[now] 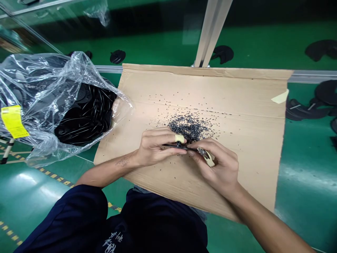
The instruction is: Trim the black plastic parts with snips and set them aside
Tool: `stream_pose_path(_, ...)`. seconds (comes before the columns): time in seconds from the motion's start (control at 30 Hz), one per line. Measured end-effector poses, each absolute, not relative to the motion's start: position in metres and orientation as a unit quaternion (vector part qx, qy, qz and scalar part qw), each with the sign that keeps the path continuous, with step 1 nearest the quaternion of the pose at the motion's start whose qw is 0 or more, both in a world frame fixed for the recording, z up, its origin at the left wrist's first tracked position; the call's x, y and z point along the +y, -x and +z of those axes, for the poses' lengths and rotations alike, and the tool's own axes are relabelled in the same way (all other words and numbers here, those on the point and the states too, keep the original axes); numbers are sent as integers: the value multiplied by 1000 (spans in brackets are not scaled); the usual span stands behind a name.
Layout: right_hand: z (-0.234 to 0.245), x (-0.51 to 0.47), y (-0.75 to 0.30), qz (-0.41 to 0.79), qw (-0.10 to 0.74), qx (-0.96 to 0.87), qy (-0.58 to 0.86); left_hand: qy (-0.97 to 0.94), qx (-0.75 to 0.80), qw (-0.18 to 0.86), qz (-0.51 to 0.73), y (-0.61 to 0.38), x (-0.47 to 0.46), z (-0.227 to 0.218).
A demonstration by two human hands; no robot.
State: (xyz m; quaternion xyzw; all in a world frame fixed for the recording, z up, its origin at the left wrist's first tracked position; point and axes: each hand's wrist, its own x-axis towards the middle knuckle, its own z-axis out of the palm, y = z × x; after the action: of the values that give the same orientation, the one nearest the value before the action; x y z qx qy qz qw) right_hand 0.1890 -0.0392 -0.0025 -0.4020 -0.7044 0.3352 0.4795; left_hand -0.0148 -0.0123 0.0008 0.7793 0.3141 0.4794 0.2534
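Note:
My left hand (155, 144) is closed on a thin, flat black plastic part (172, 145), seen nearly edge-on. Pale yellow tape wraps one of its fingertips, beside a small black stub on the part. In my right hand (219, 163) is a small silver metal tool that looks like nippers (203, 153), with pale yellow material around it. Its tip meets the right end of the black part, and the contact is partly hidden by my fingers. Just beyond both hands lies a pile of tiny black plastic bits (188, 125).
A cardboard sheet (252, 140) covers the work surface under my hands. At the left, a clear plastic bag (63, 75) with a yellow label holds many black plastic parts (88, 116). Several flat black parts (306, 109) lie at the right. A metal post (213, 33) stands at the back.

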Motion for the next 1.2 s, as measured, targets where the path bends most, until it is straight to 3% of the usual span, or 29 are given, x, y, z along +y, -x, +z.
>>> stream_pose_path(0.47,0,-31,-195,353,455,-667,472,-710,356,377,476,18,-9,-2)
stream_pose_path(0.67,-2,-32,-202,198,453,-787,369,-828,324,243,389,23,-6,-2)
stream_pose_path(0.77,4,-32,-205,228,456,-795,329,-848,292,230,378,26,-4,-4)
stream_pose_path(0.87,7,-28,-210,255,458,-763,378,-818,303,261,412,27,-3,-4)
stream_pose_path(1.07,-2,-18,-220,112,326,-846,406,-791,297,300,442,24,-5,-3)
stream_pose_path(1.2,-4,-18,-220,60,300,-864,400,-787,298,303,447,23,-8,-3)
